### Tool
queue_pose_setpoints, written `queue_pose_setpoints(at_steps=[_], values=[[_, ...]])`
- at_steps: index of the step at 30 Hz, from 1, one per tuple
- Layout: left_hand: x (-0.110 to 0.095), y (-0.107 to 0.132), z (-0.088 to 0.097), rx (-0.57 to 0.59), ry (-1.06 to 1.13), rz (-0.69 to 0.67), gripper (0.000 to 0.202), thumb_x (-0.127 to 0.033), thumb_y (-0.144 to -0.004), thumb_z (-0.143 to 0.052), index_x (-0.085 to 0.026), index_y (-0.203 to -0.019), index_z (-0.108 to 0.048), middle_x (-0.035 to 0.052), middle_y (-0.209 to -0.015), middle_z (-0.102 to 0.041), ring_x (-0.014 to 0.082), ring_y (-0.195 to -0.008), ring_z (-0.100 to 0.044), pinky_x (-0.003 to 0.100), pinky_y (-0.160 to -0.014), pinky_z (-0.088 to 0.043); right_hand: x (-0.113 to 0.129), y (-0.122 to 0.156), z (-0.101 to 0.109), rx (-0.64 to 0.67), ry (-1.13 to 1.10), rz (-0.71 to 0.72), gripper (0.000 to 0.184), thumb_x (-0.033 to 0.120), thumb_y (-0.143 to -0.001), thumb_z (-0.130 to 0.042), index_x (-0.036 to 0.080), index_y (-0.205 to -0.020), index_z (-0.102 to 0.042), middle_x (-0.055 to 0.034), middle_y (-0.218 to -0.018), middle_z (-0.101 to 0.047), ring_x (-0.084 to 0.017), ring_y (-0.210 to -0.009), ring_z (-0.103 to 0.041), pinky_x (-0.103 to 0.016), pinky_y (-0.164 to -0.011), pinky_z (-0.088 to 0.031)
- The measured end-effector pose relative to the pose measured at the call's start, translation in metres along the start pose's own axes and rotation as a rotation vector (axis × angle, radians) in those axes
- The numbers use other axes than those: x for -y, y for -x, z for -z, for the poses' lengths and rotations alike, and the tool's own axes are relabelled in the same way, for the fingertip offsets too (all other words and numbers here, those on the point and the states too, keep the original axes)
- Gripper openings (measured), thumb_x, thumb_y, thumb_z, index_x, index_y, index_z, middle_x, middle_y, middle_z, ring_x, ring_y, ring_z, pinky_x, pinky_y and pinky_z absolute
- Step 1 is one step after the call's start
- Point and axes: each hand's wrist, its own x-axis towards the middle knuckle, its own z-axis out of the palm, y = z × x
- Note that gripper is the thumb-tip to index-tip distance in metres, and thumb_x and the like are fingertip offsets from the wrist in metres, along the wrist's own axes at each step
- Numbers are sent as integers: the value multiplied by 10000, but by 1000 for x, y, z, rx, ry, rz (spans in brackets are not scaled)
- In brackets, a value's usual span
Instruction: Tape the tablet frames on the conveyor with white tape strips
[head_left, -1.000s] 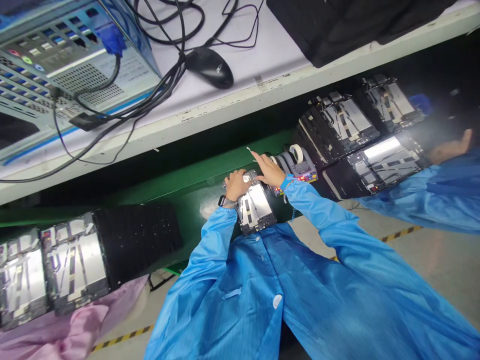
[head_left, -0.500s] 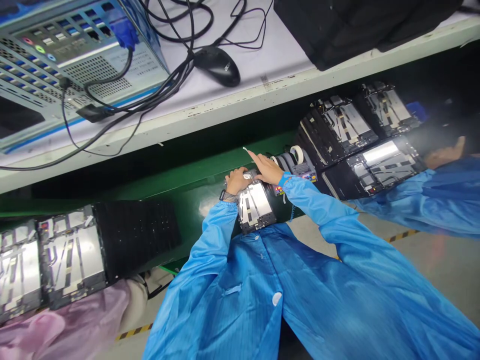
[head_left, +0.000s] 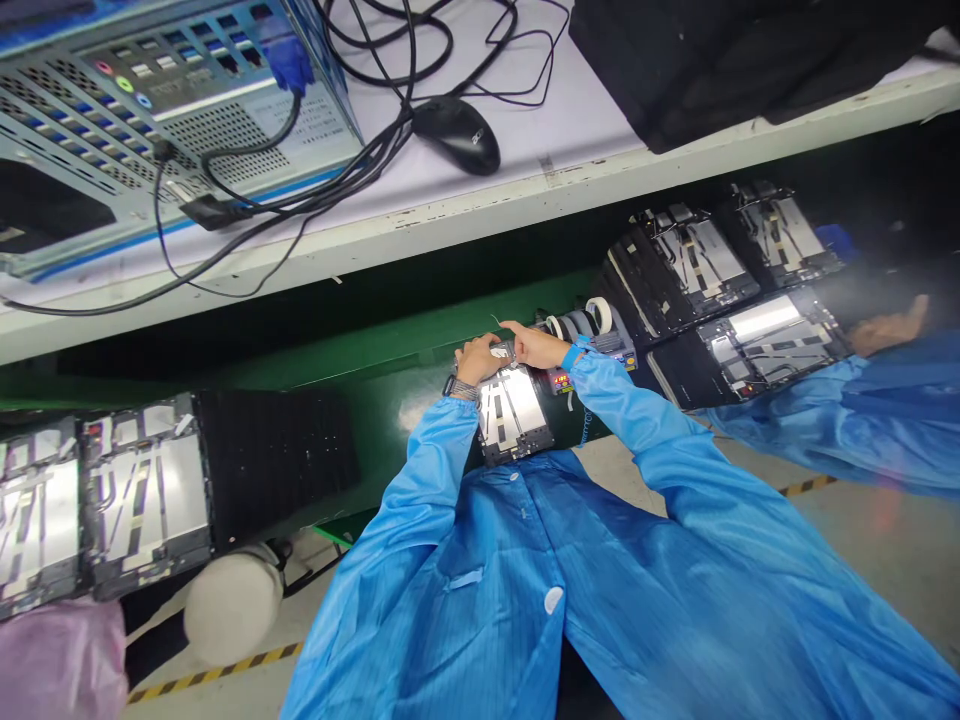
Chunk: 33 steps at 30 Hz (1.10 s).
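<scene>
An opened tablet (head_left: 514,405), with silver battery panels and dark strips, lies at the bench edge before my body. My left hand (head_left: 477,360) grips its upper left corner, fingers curled over the edge and thumb on top near a small white patch. At the upper right corner is my right hand (head_left: 536,346), its index finger stretched left and its thumb pointing down at the tablet. A thin pale strip (head_left: 495,320) shows by that index fingertip; how it is held is too small to tell.
Tape rolls (head_left: 598,315) sit on a dispenser beside a device with a red display (head_left: 559,380). Opened tablets (head_left: 146,490) stand in a row at left, with stacks (head_left: 697,255) at right. A co-worker's hand (head_left: 892,325) is far right. Above is a shelf (head_left: 525,185) with a computer (head_left: 225,120).
My right hand has come down closer to the tablet's top edge, its index finger now lower. My left hand stays on the tablet. The pink-clothed person at left has shifted, uncovering a round stool.
</scene>
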Motion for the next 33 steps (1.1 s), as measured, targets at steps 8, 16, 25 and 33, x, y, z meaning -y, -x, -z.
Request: queue_pose_setpoints(at_steps=[8,16,25,33], values=[[2,0,-2,-19,2,-12,511,-541,-790,-743,-331,-1246,-649,66,-1331,-677,334,-1291,-553,463,-1053,-364,17,-4,0,7,243,-68,947,62,-796,-669,210,-1626,-238,-21,-857,-739,-212,-802,-697,-250,-681,-470],[3,-2,-4,-17,-7,-10,551,-559,-803,-726,-332,-1295,-628,76,-1365,-664,335,-1316,-540,467,-1068,-361,24,-2,-9,-34,386,-73,999,113,-848,-693,181,-1664,-121,-97,-989,-764,-279,-912,-719,-319,-781,-502],[4,-2,-6,-22,-2,-30,577,-611,-783,-745,-324,-1271,-636,86,-1346,-677,346,-1298,-543,472,-1052,-363,9,-4,-2,-175,339,-77,1157,284,-745,-889,283,-1666,-188,-141,-1270,-663,-315,-1030,-687,-375,-892,-494],[6,-2,-5,-22,25,-34,527,-561,-799,-759,-319,-1252,-642,96,-1322,-668,349,-1284,-537,480,-1043,-351,-36,15,-11,-535,-12,-188,1110,424,-799,-807,231,-1676,-153,-40,-1001,-637,-237,-883,-619,-371,-838,-497]])
